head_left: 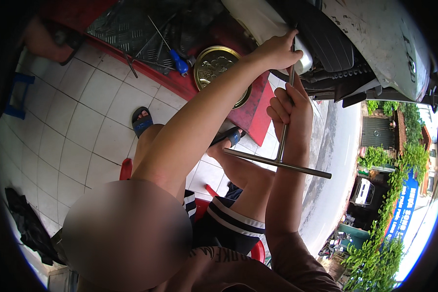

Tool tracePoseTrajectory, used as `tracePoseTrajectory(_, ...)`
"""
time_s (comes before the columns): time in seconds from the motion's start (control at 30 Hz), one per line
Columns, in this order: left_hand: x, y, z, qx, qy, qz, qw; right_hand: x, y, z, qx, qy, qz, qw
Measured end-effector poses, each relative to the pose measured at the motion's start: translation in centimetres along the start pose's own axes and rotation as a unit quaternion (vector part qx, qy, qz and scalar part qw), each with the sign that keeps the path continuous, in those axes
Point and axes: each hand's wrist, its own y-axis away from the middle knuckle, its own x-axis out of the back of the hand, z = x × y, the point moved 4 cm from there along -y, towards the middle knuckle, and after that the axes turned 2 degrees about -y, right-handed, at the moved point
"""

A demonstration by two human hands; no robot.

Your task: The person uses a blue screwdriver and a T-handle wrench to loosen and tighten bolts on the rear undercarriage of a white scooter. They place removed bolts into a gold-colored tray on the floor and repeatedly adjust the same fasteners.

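L hand (277,51) + R hand (295,105): fingers grasping T-wrench (279,158) shaft, L nr m/bike (385,46).

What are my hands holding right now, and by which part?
A metal T-handle wrench: the right hand grips its shaft beyond the crossbar; the left hand is at the shaft nearer the far end, its exact grip unclear.

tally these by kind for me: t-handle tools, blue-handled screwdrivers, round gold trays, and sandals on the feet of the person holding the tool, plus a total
T-handle tool: 1
Blue-handled screwdriver: 1
Round gold tray: 1
Sandals on that person's feet: 2
Total: 5
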Motion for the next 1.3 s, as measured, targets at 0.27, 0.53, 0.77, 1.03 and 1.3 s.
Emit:
tracePoseTrajectory(0.27, 0.3, 0.1, 0.2, -0.021, -0.134, 0.100, 0.986, -1.1, 0.4, 0.1, 0.011, -0.027, 0.004, 1.000)
tracePoseTrajectory(0.53, 0.1, 0.2, 1.0, -0.045, -0.143, 0.116, 0.982, -0.7, 0.4, 0.6, 0.025, -0.048, 0.002, 0.999)
tracePoseTrajectory(0.77, 0.4, -0.6, 0.7, -0.059, -0.133, 0.127, 0.981, -1.4, 0.6, 0.4, 0.031, -0.022, 0.015, 0.999)
tracePoseTrajectory(1.03, 0.9, -1.2, 0.1, -0.082, -0.077, 0.140, 0.984, -1.6, 0.0, 0.3, 0.038, -0.012, -0.009, 0.999)
tracePoseTrajectory(1.3, 1.0, -1.0, 0.1, -0.021, -0.013, 0.065, 0.998, -1.1, -0.3, 0.7, 0.036, -0.008, 0.009, 0.999)
